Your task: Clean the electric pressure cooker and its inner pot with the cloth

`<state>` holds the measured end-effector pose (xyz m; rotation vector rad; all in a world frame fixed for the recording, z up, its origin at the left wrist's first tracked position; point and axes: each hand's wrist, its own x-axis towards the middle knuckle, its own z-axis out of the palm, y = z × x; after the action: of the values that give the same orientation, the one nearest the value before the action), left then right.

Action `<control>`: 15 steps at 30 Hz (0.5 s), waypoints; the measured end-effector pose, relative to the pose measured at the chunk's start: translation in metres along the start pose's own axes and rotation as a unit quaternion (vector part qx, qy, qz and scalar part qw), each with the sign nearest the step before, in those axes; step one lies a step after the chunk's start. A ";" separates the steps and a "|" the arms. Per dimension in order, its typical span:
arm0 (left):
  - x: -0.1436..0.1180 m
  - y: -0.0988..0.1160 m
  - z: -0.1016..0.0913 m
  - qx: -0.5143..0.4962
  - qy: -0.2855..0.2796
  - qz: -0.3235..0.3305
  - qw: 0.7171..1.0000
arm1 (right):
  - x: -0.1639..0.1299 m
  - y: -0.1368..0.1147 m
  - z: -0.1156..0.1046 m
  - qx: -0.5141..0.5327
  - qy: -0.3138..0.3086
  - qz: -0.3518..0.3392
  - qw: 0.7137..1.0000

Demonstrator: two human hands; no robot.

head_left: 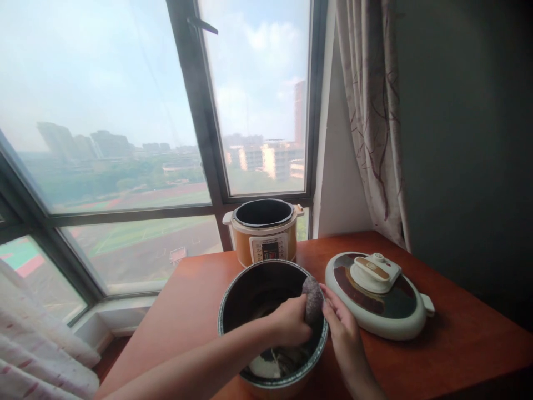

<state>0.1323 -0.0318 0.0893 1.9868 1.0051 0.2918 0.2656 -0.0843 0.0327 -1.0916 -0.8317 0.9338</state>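
Dark inner pot (250,294) near the table's front edge, mid-scrub. Left hand (291,322) inside, closed on a grey sponge (313,300) against the right wall; right hand (341,328) steadying the rim, fingers loosely curled. Possibly suds at the bottom. Next, likely sweeping round the wall. Beyond, cooker base (265,233); right, lid (377,294), clear of the work.

The inner pot (237,300) is a round, dark-walled metal bowl with a pale speckled rim, standing upright at the near edge of the counter (187,311), just in front of the orange cooker. Wet whitish residue lies on its bottom. A grey, rounded sponge (313,300) is pressed against the inside of its right wall, partly rising above the rim.
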 end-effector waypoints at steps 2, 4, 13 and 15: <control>-0.013 0.002 -0.013 0.092 -0.052 0.054 0.993 | 0.002 0.000 -0.002 0.014 -0.005 0.013 1.000; -0.026 0.008 -0.027 0.165 -0.113 0.092 0.975 | 0.007 -0.002 -0.004 0.008 -0.010 0.027 1.000; -0.061 0.003 -0.064 0.192 -0.232 0.068 0.951 | 0.047 -0.013 0.004 -0.060 -0.062 0.003 0.996; -0.062 0.002 -0.062 0.153 -0.213 0.054 0.963 | 0.052 -0.012 0.009 -0.062 -0.072 0.010 0.995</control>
<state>0.0598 -0.0413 0.1379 2.2566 0.6936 -0.2449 0.2802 -0.0357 0.0519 -1.1505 -1.0095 0.9970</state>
